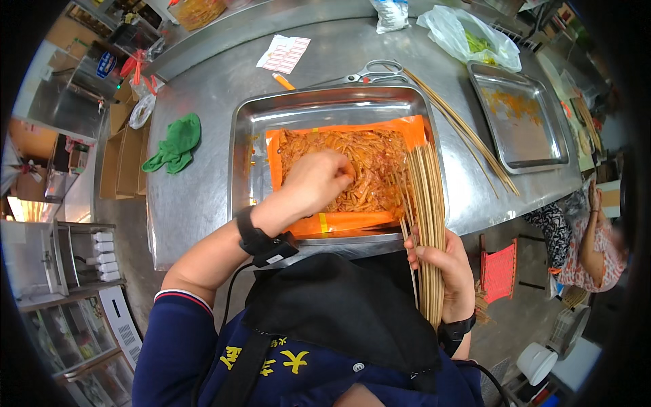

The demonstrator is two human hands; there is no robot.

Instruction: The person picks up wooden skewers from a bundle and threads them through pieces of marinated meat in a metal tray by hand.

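My left hand [320,180] is over a heap of sauced, shredded food [371,178], fingertips curled together against it. Whether a piece is pinched between them is hidden. The reddish-brown, glossy food lies on an opened orange packet [351,220] inside a deep rectangular stainless-steel tray [264,114]. A thick bundle of bamboo skewers [430,229] is gripped in my right hand [452,269], at the tray's near right corner. Its far ends reach over the packet's right side. A few thinner skewers stand apart along the bundle's left, their tips among the food.
Scissors [374,71], an orange marker [283,81] and loose skewers [463,132] lie around the tray on the steel table [196,224]. A green cloth or glove [178,142] is left; a second tray [524,142] and plastic bag [452,25] are right. Another person [585,249] sits at right.
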